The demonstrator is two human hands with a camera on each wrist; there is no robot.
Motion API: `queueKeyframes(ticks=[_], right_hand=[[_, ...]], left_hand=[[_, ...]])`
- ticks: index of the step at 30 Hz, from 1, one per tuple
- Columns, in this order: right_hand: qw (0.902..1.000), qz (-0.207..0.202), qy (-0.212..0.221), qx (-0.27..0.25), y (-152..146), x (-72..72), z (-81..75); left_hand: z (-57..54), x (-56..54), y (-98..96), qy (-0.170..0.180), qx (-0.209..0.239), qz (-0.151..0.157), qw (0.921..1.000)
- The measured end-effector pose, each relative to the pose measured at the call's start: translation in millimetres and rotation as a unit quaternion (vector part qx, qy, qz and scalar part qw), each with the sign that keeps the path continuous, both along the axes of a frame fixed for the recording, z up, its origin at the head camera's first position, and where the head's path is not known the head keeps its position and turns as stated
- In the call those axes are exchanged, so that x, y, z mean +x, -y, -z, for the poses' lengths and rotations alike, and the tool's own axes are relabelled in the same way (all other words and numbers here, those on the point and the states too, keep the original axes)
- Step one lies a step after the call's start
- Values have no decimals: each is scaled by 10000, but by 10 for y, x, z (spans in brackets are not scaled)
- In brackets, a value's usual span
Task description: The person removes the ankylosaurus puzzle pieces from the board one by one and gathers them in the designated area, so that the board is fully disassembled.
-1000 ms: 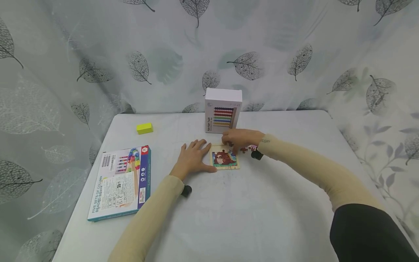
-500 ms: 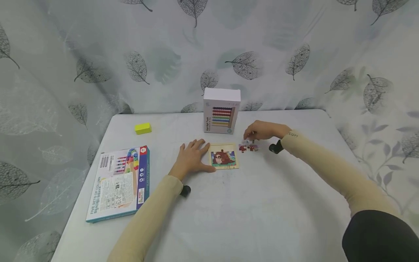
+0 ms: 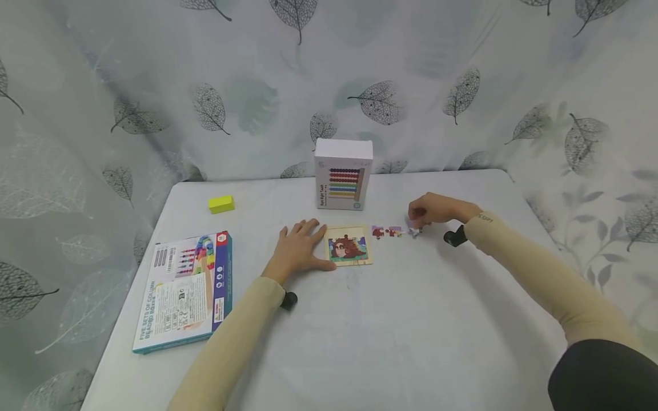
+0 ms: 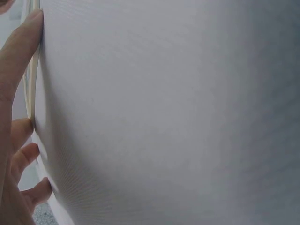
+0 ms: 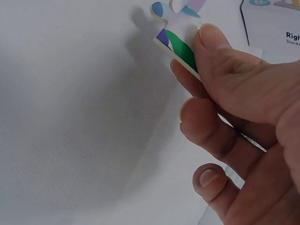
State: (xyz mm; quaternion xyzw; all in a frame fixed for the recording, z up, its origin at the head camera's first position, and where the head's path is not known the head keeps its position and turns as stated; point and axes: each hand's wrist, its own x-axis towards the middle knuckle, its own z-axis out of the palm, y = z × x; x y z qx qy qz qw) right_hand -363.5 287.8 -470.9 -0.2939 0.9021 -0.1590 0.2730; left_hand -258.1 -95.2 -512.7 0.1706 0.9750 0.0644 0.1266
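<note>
My left hand lies spread at the left side of a small wooden-framed jigsaw puzzle, with a brown animal in its picture. In the left wrist view, the thumb and a fingertip touch the puzzle's wooden edge. Off to the puzzle's right, my right hand pinches a puzzle piece between thumb and finger. The right wrist view shows that puzzle piece in green, purple and pale colours, tilted over the white cloth. Loose pieces in red and lilac lie between the puzzle and this hand.
Behind the puzzle stands a white box with a picture of coloured bead rows. A flat beaded-box set lies at the left, near my left forearm. Farther back is a yellow block. A leaf-patterned curtain hangs behind the table.
My right hand has moved from the puzzle's upper right corner rightward past the loose pieces, and now holds a piece apart from them. My left hand has stayed at the puzzle's side.
</note>
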Motion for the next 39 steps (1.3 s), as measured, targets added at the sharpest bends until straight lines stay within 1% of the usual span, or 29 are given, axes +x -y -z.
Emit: queueKeyframes(ticks=[5, 7, 10, 14, 18, 21, 25, 27, 29, 32, 35, 39], right_hand=[[9999, -118, 55, -52, 32, 2, 21], [9998, -161, 77, 22, 46, 7, 46], [9997, -118, 47, 222, 62, 24, 81], [9988, -55, -124, 466, 80, 30, 114], [9975, -120, -352, 596, 115, 15, 130], [9969, -85, -497, 602, 212, 24, 97], [9971, -179, -640, 374, 512, 83, -14], [9969, -347, -669, 233, 723, 129, -63], [9960, -557, -688, 101, 940, 171, -76], [9944, -837, -648, 24, 1265, 246, -74], [9917, -1140, -599, 24, 1545, 315, -39], [9886, -1415, -505, 100, 1784, 389, 43]], left_hand=[[4, -2, 3, -42, 8, 16, 10000], [6, -1, 4, -61, 31, 16, 10000], [9, 0, 4, -76, 34, 19, 10000], [9, 3, 7, -110, 34, 14, 9999], [23, -2, 11, -146, 17, -19, 9999], [36, -7, 12, -134, 24, -29, 9999], [33, -10, 11, -83, 32, -37, 10000], [28, -11, 10, -72, 8, -38, 10000], [16, -12, 11, -78, -8, -31, 10000], [6, -11, 16, -119, 3, 13, 9999], [3, -11, 25, -144, 55, 57, 9999], [8, -15, 29, -134, 95, 84, 9998]])
